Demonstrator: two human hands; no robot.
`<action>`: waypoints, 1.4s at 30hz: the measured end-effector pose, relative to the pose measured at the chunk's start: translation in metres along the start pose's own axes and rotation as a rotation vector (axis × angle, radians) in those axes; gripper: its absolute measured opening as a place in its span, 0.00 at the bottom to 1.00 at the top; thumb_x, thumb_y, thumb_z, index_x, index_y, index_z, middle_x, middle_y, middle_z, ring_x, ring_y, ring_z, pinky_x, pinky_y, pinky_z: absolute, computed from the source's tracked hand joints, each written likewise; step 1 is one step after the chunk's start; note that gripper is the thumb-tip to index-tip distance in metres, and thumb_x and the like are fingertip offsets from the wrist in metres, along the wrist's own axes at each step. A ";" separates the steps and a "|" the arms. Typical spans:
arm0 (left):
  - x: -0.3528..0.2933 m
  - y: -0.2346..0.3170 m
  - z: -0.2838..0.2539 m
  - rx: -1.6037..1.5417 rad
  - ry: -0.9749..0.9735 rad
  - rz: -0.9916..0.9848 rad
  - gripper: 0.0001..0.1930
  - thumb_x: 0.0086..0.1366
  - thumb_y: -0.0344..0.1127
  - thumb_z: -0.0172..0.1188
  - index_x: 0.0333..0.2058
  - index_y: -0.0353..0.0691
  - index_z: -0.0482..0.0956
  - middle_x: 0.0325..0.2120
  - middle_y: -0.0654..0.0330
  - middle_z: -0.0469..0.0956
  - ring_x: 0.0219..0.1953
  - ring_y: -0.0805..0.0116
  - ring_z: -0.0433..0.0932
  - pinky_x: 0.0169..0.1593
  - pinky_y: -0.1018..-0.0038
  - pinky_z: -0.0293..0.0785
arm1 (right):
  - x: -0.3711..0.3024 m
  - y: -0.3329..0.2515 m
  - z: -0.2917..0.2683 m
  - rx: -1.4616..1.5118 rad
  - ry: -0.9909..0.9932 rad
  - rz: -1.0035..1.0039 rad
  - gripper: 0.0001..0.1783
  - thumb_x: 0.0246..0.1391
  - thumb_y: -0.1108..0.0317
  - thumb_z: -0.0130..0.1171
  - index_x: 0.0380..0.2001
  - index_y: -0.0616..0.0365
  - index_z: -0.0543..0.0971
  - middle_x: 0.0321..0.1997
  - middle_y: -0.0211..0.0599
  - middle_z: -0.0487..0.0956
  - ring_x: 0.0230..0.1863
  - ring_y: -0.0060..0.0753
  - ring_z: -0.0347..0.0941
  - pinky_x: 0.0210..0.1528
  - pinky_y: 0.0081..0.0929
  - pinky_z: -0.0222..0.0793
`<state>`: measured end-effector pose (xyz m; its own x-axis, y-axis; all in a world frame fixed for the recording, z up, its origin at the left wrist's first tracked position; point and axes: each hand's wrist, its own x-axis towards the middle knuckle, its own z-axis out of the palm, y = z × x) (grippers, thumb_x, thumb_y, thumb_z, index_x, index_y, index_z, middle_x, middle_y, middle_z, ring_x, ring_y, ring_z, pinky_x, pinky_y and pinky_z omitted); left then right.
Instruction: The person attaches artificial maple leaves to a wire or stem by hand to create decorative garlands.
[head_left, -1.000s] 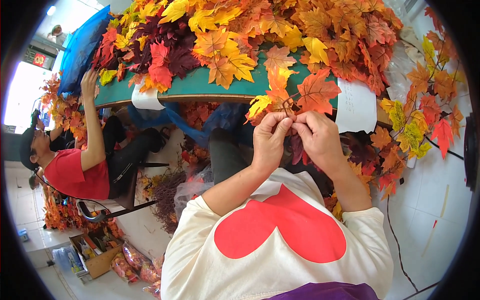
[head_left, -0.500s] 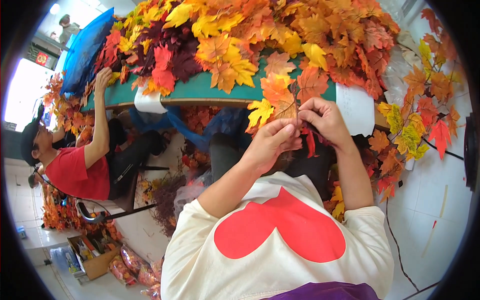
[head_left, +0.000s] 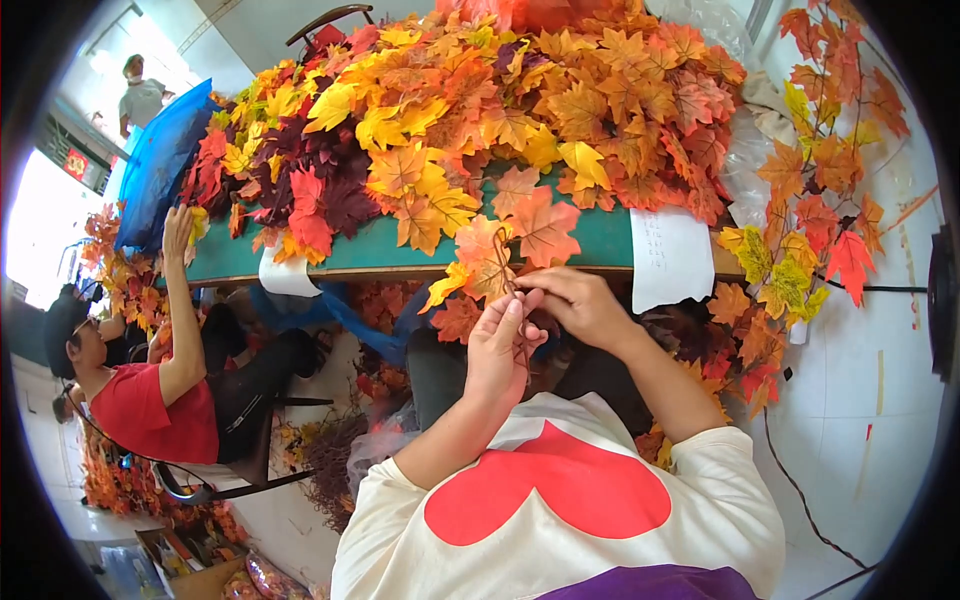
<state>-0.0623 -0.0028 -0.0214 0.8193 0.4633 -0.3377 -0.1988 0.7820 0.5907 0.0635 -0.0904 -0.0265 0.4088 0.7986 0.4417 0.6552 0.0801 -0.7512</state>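
My left hand is closed in a pinch on a thin brown artificial vine stem. Close beside it, my right hand has its fingers bent in on the same stem, the fingertips partly hidden. The stem loops up over a cluster of fabric maple leaves: an orange-red leaf, a paler orange leaf and a yellow one. Another orange leaf hangs beside my left fingers. Both hands are just in front of the table's near edge, above my lap.
A large heap of artificial maple leaves covers the green table. White paper sheets hang over its edge. Leaf garlands hang at right. At left, a person in a red shirt reaches to the table beside a blue bag.
The view has shifted, showing more of the table's far side. My right hand has turned, its back now facing up. The brown stem now shows as a loop above my fingers.
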 end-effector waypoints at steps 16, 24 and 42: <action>-0.039 0.002 0.008 0.123 -0.184 -0.171 0.05 0.64 0.33 0.48 0.37 0.41 0.69 0.40 0.52 0.74 0.21 0.79 0.71 0.32 0.80 0.71 | 0.092 0.051 -0.044 -0.290 0.133 0.077 0.08 0.49 0.71 0.51 0.31 0.63 0.76 0.30 0.47 0.77 0.33 0.44 0.74 0.36 0.30 0.68; -0.036 0.014 0.003 0.076 -0.172 -0.090 0.05 0.64 0.33 0.47 0.37 0.40 0.68 0.36 0.56 0.76 0.23 0.78 0.69 0.33 0.81 0.70 | 0.112 0.065 -0.060 -0.348 0.271 0.171 0.08 0.48 0.71 0.52 0.31 0.62 0.76 0.32 0.46 0.77 0.34 0.46 0.73 0.38 0.33 0.68; -0.021 0.029 -0.001 0.084 -0.235 -0.096 0.07 0.64 0.34 0.48 0.39 0.39 0.68 0.39 0.52 0.74 0.23 0.78 0.72 0.36 0.78 0.73 | 0.121 0.118 -0.142 -0.387 0.337 0.412 0.27 0.49 0.67 0.53 0.53 0.59 0.64 0.35 0.46 0.78 0.33 0.37 0.76 0.37 0.29 0.70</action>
<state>-0.0860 0.0105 0.0016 0.9367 0.2716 -0.2209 -0.0771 0.7756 0.6265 0.2802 -0.0690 0.0079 0.8102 0.4828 0.3324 0.5583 -0.4628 -0.6886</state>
